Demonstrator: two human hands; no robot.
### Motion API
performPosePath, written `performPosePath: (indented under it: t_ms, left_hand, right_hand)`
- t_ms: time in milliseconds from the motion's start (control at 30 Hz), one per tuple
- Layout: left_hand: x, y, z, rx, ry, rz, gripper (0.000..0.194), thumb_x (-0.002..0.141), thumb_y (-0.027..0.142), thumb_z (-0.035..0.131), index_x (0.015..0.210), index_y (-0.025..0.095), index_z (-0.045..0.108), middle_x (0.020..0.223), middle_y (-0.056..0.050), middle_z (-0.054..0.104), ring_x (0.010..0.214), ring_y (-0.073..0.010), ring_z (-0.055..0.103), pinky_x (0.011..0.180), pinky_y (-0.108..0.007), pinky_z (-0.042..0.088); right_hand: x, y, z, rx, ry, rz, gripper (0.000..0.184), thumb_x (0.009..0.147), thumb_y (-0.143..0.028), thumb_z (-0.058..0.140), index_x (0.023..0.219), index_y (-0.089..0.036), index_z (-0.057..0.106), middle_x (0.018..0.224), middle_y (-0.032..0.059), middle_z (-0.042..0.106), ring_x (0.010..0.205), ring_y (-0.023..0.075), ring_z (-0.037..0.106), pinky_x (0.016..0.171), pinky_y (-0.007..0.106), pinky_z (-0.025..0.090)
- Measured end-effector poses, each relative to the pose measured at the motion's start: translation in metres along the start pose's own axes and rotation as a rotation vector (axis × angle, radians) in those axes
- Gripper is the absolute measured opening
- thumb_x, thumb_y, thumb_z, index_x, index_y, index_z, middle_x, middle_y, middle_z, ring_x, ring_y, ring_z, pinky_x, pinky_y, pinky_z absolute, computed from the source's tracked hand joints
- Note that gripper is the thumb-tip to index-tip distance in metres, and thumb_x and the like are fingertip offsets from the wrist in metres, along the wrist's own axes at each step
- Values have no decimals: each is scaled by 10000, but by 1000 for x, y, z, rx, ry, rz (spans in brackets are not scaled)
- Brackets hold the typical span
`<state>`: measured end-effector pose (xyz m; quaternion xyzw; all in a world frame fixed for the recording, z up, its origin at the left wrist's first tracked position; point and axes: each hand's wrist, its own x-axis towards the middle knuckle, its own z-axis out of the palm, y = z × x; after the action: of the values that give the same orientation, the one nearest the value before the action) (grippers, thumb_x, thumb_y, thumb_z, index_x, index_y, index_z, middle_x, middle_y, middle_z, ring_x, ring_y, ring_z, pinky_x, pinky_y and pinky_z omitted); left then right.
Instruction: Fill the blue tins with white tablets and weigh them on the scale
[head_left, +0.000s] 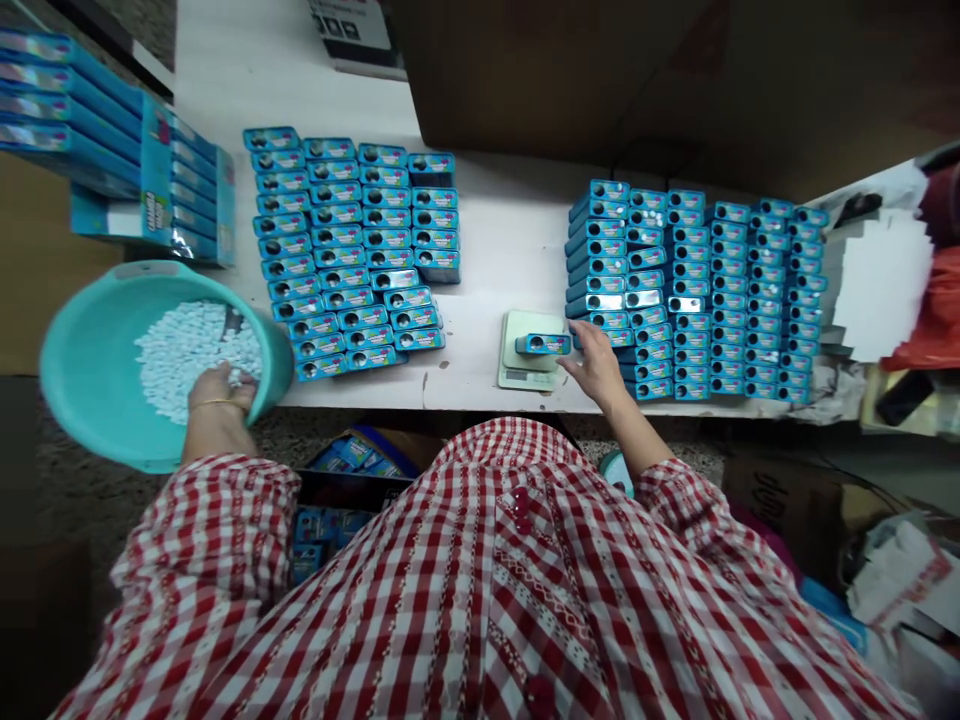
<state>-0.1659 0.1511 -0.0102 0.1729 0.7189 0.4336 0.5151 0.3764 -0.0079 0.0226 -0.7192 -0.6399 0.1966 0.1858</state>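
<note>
My left hand (pixel 217 395) is down in the turquoise basin (pixel 82 345), fingers curled among small white candies (pixel 176 345). A few candies show at its fingertips, and a small greyish thing (pixel 231 322) lies just beyond them. On the pale kitchen scale (pixel 517 330) stands a narrow blue candy box (pixel 546 344), with a dark round hole in its upturned end. My right hand (pixel 596 365) is at this box's right end, thumb and fingers apart. Whether the fingertips touch the box I cannot tell.
Rows of similar blue boxes (pixel 337 235) stand left of the scale, and more rows (pixel 690 290) stand to its right. Larger blue display cartons (pixel 154 170) are stacked at the far left. A big brown carton (pixel 525 80) borders the white table (pixel 510 240) at the back.
</note>
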Motion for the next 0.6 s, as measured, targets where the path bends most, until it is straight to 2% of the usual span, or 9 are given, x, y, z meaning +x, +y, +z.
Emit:
performPosePath:
  t_ms: [67, 100, 133, 267, 400, 467, 533, 600]
  left_hand:
    - [-9, 3, -4, -270, 171, -77, 243, 885, 119, 259, 648, 173, 269, 579, 62, 313, 444, -21, 343, 397, -81, 283]
    - [-14, 5, -6, -350, 224, -64, 259, 905, 177, 209, 653, 175, 267, 582, 61, 301, 441, -16, 345, 390, -72, 281]
    - [-18, 6, -7, -417, 226, -39, 287, 916, 237, 165, 654, 178, 265, 577, 62, 284, 430, -13, 337, 379, -66, 272]
    - [-30, 7, -15, -565, 132, -14, 365, 923, 323, 107, 630, 175, 267, 522, 71, 248, 362, -3, 248, 336, -48, 212]
    - [-37, 10, -20, -770, 29, -32, 396, 937, 327, 136, 640, 162, 340, 474, 67, 300, 347, 3, 269, 330, -42, 211]
    - [-48, 12, -16, -824, -42, -11, 386, 940, 312, 167, 657, 159, 380, 470, 61, 332, 354, 0, 286, 333, -46, 228]
    - [-65, 13, -6, -854, -113, -14, 373, 938, 300, 194, 674, 157, 415, 486, 52, 368, 363, -3, 290, 327, -50, 234]
    - [-86, 10, 10, -899, -216, -95, 356, 936, 278, 217, 694, 151, 444, 521, 36, 406, 389, -7, 334, 328, -54, 254]
  right_hand:
    - [5, 5, 7, -20, -51, -13, 635, 736, -299, 609, 1318, -208, 371, 1298, 110, 438, 1198, 272, 407, 995, 448, 365]
    - [6, 6, 11, -30, -69, -20, 627, 734, -283, 607, 1311, -196, 378, 1292, 114, 440, 1189, 272, 414, 991, 440, 371]
    - [7, 8, 14, -41, -83, -28, 599, 737, -266, 600, 1295, -187, 399, 1277, 117, 453, 1174, 269, 427, 981, 431, 380]
    - [11, 11, 19, -89, -120, -70, 401, 764, -236, 551, 1157, -169, 519, 1107, 116, 565, 1026, 263, 512, 892, 416, 432]
    - [28, 0, 19, -58, -58, -149, 336, 778, -265, 537, 1102, -176, 543, 1018, 102, 604, 928, 252, 543, 832, 406, 451]
    - [52, -16, 28, -14, -28, -189, 355, 774, -263, 540, 1121, -187, 531, 1032, 95, 602, 939, 248, 545, 836, 401, 449]
    - [84, -40, 46, 21, -31, -193, 376, 751, -242, 555, 1122, -190, 533, 1038, 96, 602, 942, 251, 546, 834, 406, 451]
    - [119, -67, 71, 48, -55, -148, 377, 725, -206, 561, 1101, -179, 550, 1034, 107, 607, 927, 254, 551, 830, 415, 452]
